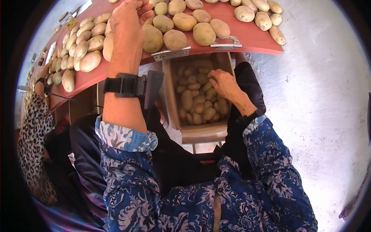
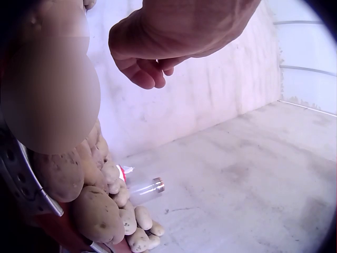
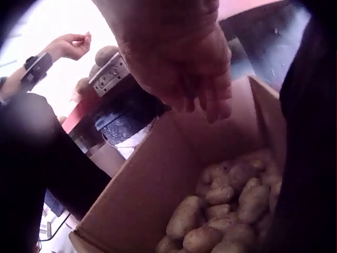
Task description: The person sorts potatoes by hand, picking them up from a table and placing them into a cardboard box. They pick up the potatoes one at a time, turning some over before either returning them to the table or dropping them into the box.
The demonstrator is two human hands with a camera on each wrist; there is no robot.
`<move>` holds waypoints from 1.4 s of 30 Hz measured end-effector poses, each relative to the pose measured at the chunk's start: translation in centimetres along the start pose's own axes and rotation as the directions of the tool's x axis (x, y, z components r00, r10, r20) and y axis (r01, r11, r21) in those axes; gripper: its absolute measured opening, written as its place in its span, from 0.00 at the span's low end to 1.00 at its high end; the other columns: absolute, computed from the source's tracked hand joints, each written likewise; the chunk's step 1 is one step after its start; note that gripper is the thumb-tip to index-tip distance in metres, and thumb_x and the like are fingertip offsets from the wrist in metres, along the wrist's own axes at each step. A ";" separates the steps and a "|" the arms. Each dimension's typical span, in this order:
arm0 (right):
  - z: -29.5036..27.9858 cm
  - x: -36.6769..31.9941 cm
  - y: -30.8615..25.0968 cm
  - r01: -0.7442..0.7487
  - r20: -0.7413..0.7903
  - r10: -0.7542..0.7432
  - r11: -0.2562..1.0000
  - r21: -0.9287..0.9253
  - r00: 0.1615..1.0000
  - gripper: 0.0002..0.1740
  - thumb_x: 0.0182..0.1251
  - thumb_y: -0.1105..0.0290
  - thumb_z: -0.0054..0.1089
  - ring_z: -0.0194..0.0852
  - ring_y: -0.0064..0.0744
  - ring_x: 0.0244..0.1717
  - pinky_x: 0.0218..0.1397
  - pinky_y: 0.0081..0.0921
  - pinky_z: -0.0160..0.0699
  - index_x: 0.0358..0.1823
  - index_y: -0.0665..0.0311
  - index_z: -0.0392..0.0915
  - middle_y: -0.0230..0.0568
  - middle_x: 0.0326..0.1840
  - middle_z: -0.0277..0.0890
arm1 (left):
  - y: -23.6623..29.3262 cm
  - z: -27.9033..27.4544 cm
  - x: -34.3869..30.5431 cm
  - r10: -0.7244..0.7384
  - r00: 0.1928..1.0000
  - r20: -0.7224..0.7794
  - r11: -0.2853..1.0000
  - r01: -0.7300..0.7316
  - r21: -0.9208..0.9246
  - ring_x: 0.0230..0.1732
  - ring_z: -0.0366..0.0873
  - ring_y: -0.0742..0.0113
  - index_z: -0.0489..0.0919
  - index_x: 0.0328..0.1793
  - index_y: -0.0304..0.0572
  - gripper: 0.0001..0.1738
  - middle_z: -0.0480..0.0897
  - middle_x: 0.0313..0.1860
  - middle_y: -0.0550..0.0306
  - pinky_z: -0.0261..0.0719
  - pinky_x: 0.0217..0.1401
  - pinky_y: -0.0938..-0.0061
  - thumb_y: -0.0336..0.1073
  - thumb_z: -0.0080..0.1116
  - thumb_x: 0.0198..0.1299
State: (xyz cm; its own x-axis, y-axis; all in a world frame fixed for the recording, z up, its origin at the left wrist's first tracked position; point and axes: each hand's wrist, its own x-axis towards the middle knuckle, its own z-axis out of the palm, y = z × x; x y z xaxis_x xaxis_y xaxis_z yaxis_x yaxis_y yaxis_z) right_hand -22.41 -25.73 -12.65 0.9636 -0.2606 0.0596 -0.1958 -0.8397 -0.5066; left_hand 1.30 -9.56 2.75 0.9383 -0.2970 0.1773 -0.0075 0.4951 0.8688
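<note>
A cardboard box (image 1: 176,112) between the person's knees holds many potatoes (image 1: 199,108). Over its right side hangs the right hand (image 1: 226,87), fingers pointing down and relaxed; in the right wrist view the right hand (image 3: 184,68) is above the potatoes (image 3: 202,240) and no potato shows in it. The left hand (image 1: 129,19) is raised over the red table (image 1: 247,38), beside potatoes (image 1: 152,38) lying there. In the left wrist view, the left hand (image 2: 179,37) has loosely bent fingers, with nothing visible in them.
More potatoes (image 1: 81,50) cover the table's left part, and others (image 1: 262,19) lie at its right corner. Metal hinges (image 1: 172,53) sit along the near edge. Glass jars (image 1: 67,20) stand at the far left. Another person's leopard-print sleeve (image 1: 34,135) is at left.
</note>
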 end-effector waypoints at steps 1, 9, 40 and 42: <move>0.7 0.2 1.0 -0.055 0.042 0.058 0.996 -0.068 0.997 0.13 0.62 0.69 0.58 0.76 0.57 0.48 0.52 0.45 0.76 0.46 0.66 0.78 0.56 0.45 0.76 | -0.2 -0.2 0.0 0.002 1.000 0.011 1.000 -0.001 -0.024 0.32 0.77 0.72 0.77 0.47 0.36 0.10 0.80 0.34 0.58 0.77 0.33 0.80 0.27 0.46 0.63; 5.6 2.4 6.4 -0.223 0.338 0.337 0.916 -0.334 0.879 0.12 0.61 0.69 0.56 0.80 0.56 0.50 0.53 0.43 0.80 0.42 0.64 0.84 0.58 0.46 0.81 | 1.3 1.0 -0.8 0.000 0.997 0.079 0.998 0.005 -0.067 0.32 0.77 0.72 0.77 0.47 0.35 0.10 0.80 0.34 0.58 0.77 0.33 0.79 0.28 0.47 0.64; 13.2 -2.9 11.5 0.267 0.609 0.225 0.747 -0.609 0.760 0.11 0.59 0.67 0.56 0.85 0.44 0.42 0.40 0.39 0.83 0.38 0.58 0.87 0.43 0.40 0.85 | 1.9 1.1 -0.2 -0.018 0.994 0.112 0.996 0.028 -0.088 0.30 0.76 0.70 0.78 0.46 0.34 0.09 0.79 0.31 0.59 0.77 0.33 0.78 0.30 0.49 0.65; 13.2 -3.5 10.9 0.263 0.569 0.260 0.689 -0.675 0.780 0.11 0.58 0.67 0.56 0.85 0.43 0.42 0.41 0.38 0.83 0.36 0.58 0.87 0.43 0.39 0.85 | 2.7 1.4 -0.3 -0.012 0.994 0.107 0.996 0.021 -0.082 0.31 0.76 0.71 0.78 0.46 0.35 0.09 0.79 0.32 0.59 0.77 0.33 0.78 0.30 0.49 0.65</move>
State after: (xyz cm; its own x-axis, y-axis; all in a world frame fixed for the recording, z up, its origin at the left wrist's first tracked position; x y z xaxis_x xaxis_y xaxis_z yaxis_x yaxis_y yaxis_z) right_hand -25.53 -27.72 -29.74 0.8041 -0.1506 -0.5751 -0.0046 -0.9689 0.2474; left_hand 0.50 -9.28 5.69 0.8959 -0.3887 0.2149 0.0408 0.5539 0.8316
